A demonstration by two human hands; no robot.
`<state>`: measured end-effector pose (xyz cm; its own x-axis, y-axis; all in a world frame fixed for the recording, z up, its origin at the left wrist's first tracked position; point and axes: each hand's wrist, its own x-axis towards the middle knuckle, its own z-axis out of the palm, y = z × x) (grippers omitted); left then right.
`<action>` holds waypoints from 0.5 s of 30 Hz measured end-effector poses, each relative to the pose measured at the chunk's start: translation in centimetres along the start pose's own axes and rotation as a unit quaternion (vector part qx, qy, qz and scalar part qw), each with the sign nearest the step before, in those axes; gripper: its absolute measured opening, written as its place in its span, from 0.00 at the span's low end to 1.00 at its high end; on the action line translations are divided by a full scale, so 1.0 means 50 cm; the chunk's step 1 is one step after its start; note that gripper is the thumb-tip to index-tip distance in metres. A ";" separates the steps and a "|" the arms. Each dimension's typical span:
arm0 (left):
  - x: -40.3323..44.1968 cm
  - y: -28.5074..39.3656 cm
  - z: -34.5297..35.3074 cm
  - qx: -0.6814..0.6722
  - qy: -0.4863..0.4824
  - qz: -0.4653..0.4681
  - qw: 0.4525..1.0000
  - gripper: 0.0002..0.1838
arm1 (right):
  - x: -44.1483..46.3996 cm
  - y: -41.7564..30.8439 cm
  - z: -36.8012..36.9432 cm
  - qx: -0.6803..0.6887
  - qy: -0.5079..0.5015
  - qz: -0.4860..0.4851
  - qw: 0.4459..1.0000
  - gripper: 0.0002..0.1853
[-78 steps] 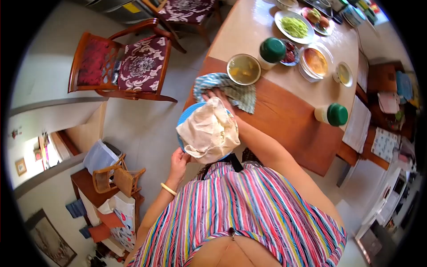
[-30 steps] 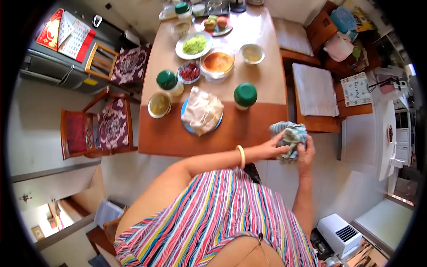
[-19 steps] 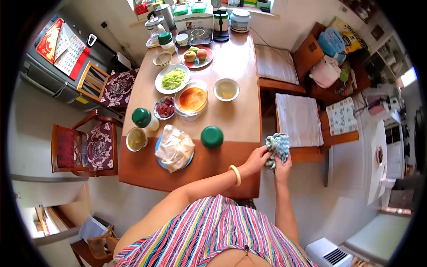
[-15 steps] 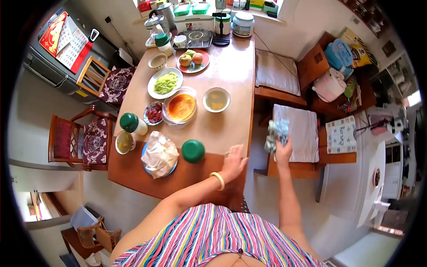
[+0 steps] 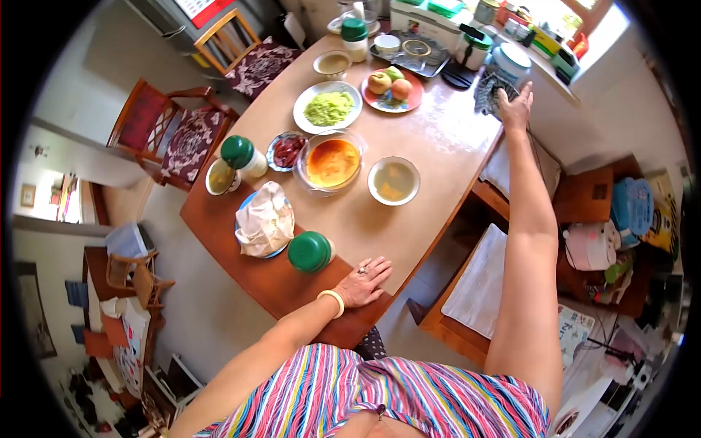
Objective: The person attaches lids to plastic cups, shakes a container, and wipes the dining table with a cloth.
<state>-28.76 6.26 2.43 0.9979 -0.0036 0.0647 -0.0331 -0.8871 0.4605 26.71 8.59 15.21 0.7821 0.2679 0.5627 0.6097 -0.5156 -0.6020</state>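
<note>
My left hand (image 5: 363,283) lies flat near the table's front right corner, fingers stretched out, with a ring on one finger and a bangle on the wrist. Just left of it stands a green-lidded jar (image 5: 309,252). My right arm reaches to the far right edge of the table (image 5: 431,233), where my right hand (image 5: 515,106) has hold of a crumpled patterned cloth (image 5: 491,93). The cloth touches the tabletop beside a blue-and-white tub (image 5: 510,61). The tabletop near the cloth has a wet-looking shine. My right fingertips are only partly visible.
A bowl of soup (image 5: 394,181), an orange dish (image 5: 332,162), a plate of green food (image 5: 328,108) and a fruit plate (image 5: 393,89) stand on the table. A cloth-covered plate (image 5: 266,219) sits front left. A cushioned bench (image 5: 475,288) is at right.
My right hand has carried the cloth from over the bench to the table's far right edge. My left hand stays on the front corner. The view has turned.
</note>
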 end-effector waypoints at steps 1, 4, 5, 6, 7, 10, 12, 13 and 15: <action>-0.003 -0.004 0.005 -0.001 0.006 0.006 1.000 0.34 | -0.018 0.016 0.024 0.029 0.034 -0.076 0.996 0.48; -0.006 -0.009 0.015 -0.004 0.015 0.006 1.000 0.34 | -0.205 -0.012 0.012 0.055 -0.047 -0.112 0.991 0.39; -0.009 -0.008 0.015 -0.004 0.018 0.008 1.000 0.34 | -0.287 -0.019 -0.005 0.049 -0.077 -0.071 0.993 0.36; -0.010 -0.010 0.018 -0.009 0.024 0.011 1.000 0.34 | -0.367 -0.040 -0.036 0.092 -0.098 -0.051 0.990 0.32; -0.010 -0.011 0.019 -0.001 0.031 0.010 0.999 0.34 | -0.458 -0.047 -0.065 0.092 -0.091 -0.053 0.990 0.30; -0.012 -0.013 0.024 0.002 0.038 0.024 0.999 0.33 | -0.724 -0.118 -0.196 0.134 -0.145 0.070 0.978 0.25; -0.010 -0.008 0.028 -0.005 0.034 0.024 0.999 0.33 | -0.916 -0.159 -0.288 0.161 -0.149 0.153 0.964 0.25; -0.012 -0.011 0.026 -0.005 0.034 0.019 0.999 0.33 | -0.996 -0.199 -0.328 0.157 -0.164 0.186 0.956 0.25; -0.013 -0.012 0.026 -0.004 0.046 0.027 0.999 0.32 | -1.094 -0.311 -0.422 0.165 -0.186 0.292 0.923 0.25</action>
<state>-29.31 6.20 0.97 0.9853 -0.0078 0.1707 -0.0868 -0.8833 0.4608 -28.29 -15.21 5.74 0.9425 0.3153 -0.1104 0.0271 -0.4015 -0.9155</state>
